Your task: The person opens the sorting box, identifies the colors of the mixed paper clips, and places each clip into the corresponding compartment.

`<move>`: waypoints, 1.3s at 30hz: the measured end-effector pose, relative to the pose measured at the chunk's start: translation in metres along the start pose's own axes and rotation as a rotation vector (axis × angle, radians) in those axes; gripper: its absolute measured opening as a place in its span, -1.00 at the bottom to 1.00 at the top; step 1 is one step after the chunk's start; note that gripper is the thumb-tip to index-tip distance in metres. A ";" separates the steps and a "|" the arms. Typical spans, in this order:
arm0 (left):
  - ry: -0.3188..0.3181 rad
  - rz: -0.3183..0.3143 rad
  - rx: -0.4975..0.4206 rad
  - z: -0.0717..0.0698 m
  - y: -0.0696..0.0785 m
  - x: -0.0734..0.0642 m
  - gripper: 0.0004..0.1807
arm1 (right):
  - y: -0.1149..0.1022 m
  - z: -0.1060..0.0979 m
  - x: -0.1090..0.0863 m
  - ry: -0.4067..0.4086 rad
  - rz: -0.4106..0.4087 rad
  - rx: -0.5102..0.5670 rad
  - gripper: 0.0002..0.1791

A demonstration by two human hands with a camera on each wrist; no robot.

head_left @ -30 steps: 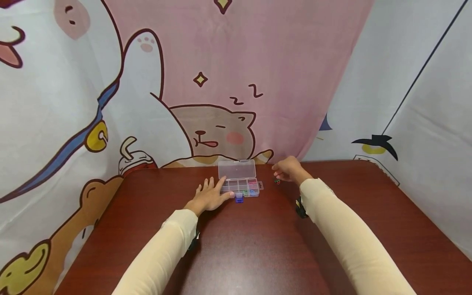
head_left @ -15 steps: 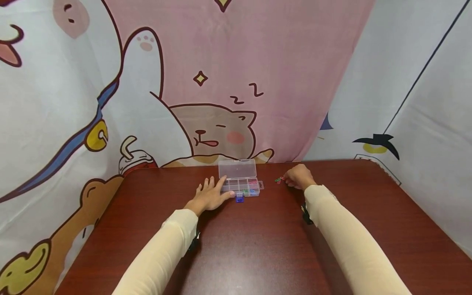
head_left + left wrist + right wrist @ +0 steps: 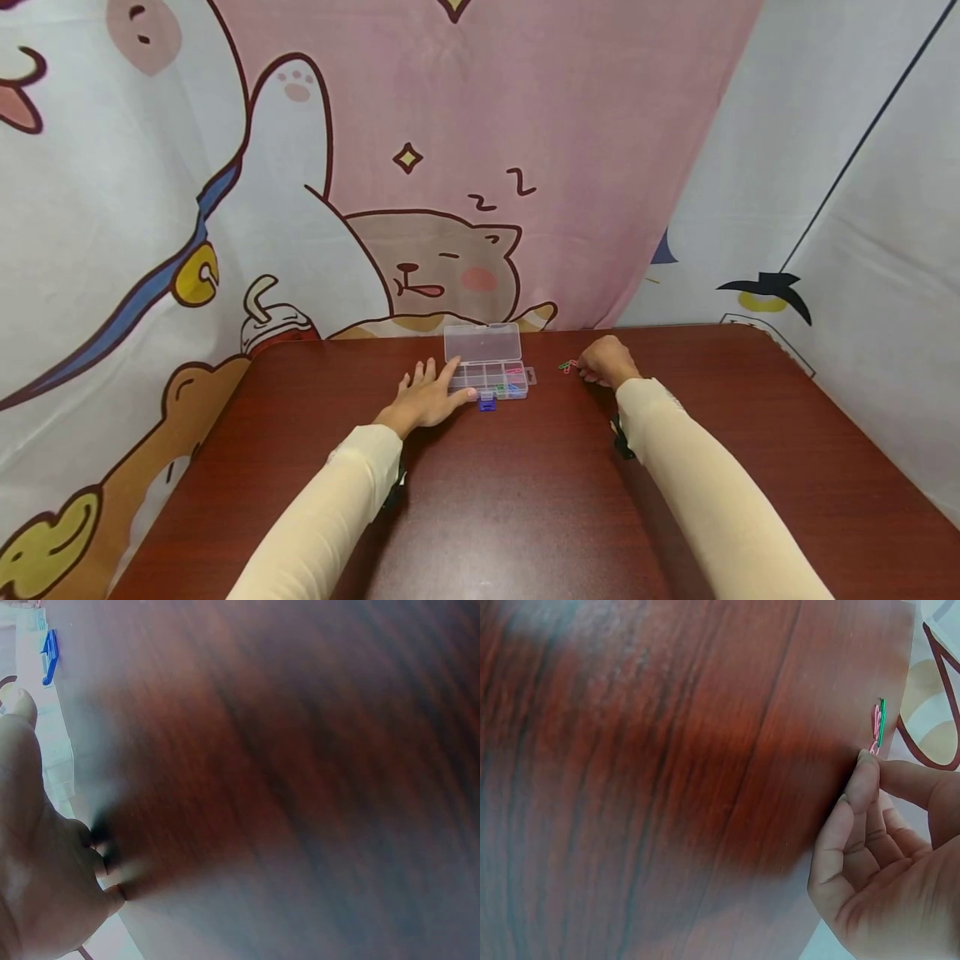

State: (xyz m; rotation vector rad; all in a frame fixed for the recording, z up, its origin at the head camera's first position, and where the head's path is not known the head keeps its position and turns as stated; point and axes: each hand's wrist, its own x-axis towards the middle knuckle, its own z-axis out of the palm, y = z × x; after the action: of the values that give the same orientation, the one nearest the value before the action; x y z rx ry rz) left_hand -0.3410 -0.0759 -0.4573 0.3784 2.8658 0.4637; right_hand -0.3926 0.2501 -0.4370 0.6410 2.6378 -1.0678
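Note:
A clear plastic compartment box [image 3: 461, 383] stands on the table with its lid [image 3: 482, 344] raised at the back. My left hand [image 3: 424, 400] is spread at the box's left side, a finger and the thumb reaching its edge. Blue, green and pink pieces lie in its right compartments. My right hand [image 3: 609, 360] is to the right of the box, close over the table. Between thumb and forefinger it pinches a pink paper clip [image 3: 874, 748]. Just beyond the fingertips lie a green paper clip [image 3: 882, 720] and another pink one [image 3: 876, 720].
The dark red-brown table [image 3: 480, 517] ends at a cartoon-printed cloth [image 3: 585, 150] behind it. A blue latch [image 3: 487, 404] hangs at the front of the box, and a clear hanging tab [image 3: 531, 376] sticks out on its right.
From over the clips my right hand has moved to the right, uncovering the green and pink clips. In the last half second it barely shifts. The left hand stays at the box.

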 end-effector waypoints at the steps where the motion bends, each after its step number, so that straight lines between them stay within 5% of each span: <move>1: 0.000 0.001 0.000 0.000 0.000 0.000 -0.11 | 0.000 0.000 -0.001 0.001 -0.001 -0.003 -0.82; 22: -0.001 -0.001 -0.005 0.000 -0.001 0.002 -0.10 | 0.000 -0.003 -0.003 -0.055 -0.091 -0.057 -0.79; 32: 0.003 0.006 -0.003 0.000 0.000 0.001 -0.10 | 0.000 -0.005 -0.006 -0.050 -0.112 0.009 -0.76; 39: 0.002 0.006 -0.011 -0.004 0.001 -0.001 -0.11 | -0.012 -0.006 -0.010 -0.054 -0.109 0.179 -0.79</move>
State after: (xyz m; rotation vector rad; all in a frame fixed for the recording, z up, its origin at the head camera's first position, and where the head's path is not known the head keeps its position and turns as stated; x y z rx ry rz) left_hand -0.3404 -0.0760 -0.4532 0.3853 2.8637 0.4804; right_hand -0.3898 0.2434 -0.4222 0.4985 2.5767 -1.3450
